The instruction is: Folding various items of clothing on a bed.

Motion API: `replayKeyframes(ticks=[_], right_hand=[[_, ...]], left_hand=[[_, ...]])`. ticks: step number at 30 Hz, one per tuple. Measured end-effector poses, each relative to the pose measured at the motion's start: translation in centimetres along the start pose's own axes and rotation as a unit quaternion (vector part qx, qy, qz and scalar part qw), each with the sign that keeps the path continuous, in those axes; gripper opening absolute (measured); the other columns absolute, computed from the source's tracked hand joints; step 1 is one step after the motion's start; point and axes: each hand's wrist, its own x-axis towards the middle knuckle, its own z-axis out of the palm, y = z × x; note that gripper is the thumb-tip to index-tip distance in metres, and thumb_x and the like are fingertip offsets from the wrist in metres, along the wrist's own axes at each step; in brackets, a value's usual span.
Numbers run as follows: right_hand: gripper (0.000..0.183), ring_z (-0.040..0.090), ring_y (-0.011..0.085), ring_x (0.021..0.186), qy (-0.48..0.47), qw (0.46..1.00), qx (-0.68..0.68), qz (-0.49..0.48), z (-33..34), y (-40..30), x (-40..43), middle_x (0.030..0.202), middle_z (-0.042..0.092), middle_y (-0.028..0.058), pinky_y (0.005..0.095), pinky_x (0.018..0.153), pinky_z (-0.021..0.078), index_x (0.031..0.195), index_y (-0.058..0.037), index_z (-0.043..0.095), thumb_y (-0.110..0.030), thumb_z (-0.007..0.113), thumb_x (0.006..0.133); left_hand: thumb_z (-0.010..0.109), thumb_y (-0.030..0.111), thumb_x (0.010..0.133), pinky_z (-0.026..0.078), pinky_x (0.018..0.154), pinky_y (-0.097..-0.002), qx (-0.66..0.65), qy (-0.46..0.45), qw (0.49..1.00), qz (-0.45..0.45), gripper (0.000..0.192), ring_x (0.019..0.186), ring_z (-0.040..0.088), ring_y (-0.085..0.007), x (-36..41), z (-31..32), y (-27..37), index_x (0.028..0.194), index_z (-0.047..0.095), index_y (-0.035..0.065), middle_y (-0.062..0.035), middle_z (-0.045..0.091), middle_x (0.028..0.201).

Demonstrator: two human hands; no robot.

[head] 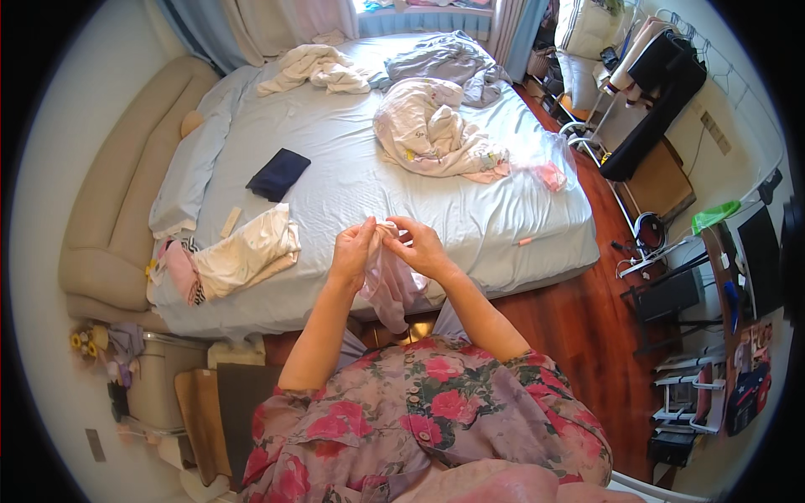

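Note:
Both of my hands hold up a thin pink cloth garment [391,286] by its upper edge, in front of my body at the near side of the bed. My left hand [353,251] pinches it between thumb and fingers. My right hand [420,248] grips the same edge close beside, its fingers bent. The garment hangs down in loose folds past the mattress edge. A dark navy folded cloth [278,175] lies on the light blue bed sheet [339,157], beyond my left hand. Nearer the headboard, a cream patterned cloth [251,254] lies beside a pink piece of fabric [182,270].
A crumpled patterned blanket [434,135], a grey blanket [449,60] and a clear plastic bag [553,163] lie on the bed. The padded headboard [132,182] stands left. A clothes rack [604,163] and a dark chair [670,298] stand right, over the wooden floor [566,327].

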Motion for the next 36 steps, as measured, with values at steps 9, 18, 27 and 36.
replayKeyframes(ticks=[9, 18, 27, 36], right_hand=[[0.043, 0.065, 0.0202, 0.080, -0.024, 0.996, -0.080, -0.003, 0.7, 2.7, 0.0, 0.100, 0.064, 0.0125, 0.0295, 0.068, 0.0538, 0.120, -0.0041, 0.056, -0.010, 0.063, 0.078], [0.053, 0.059, 0.0340, 0.085, 0.032, 0.997, -0.029, -0.061, 2.3, 1.0, -0.3, 0.105, 0.057, 0.0205, 0.0386, 0.077, 0.0493, 0.127, -0.0035, 0.050, -0.005, 0.059, 0.075], [0.046, 0.061, 0.0256, 0.075, 0.106, 0.968, -0.227, -0.012, -0.6, 6.1, 0.3, 0.099, 0.062, 0.0153, 0.0346, 0.070, 0.0509, 0.118, -0.0030, 0.056, -0.001, 0.063, 0.072], [0.022, 0.061, 0.0101, 0.072, -0.014, 0.944, 0.254, 0.211, -3.0, 2.6, 0.9, 0.085, 0.066, 0.0057, 0.0233, 0.064, 0.0499, 0.104, -0.0001, 0.064, -0.005, 0.061, 0.083]], left_hand=[[0.054, 0.022, 0.095, 0.048, 0.066, -0.0211, 0.006, -0.032, 0.999, -0.009, 0.029, 0.072, 0.060, -0.0091, -0.2, 0.1, -0.3, 0.086, 0.067, -0.0026, -0.0073, 0.067, 0.082], [0.055, 0.020, 0.095, 0.043, 0.058, -0.0197, 0.134, -0.008, 0.990, 0.047, 0.028, 0.063, 0.050, -0.0032, -0.5, 0.3, -1.1, 0.084, 0.067, -0.0020, 0.0001, 0.061, 0.072], [0.060, 0.023, 0.090, 0.039, 0.053, -0.0200, 0.209, -0.052, 0.977, -0.004, 0.025, 0.061, 0.050, -0.0038, -0.6, -2.0, -0.5, 0.082, 0.069, 0.0015, 0.0030, 0.061, 0.069], [0.063, 0.029, 0.080, 0.050, 0.076, -0.0362, 0.689, -0.088, 0.719, 0.023, 0.032, 0.086, 0.066, -0.0274, 0.1, -3.2, -2.2, 0.104, 0.067, 0.0080, -0.0158, 0.068, 0.090]])
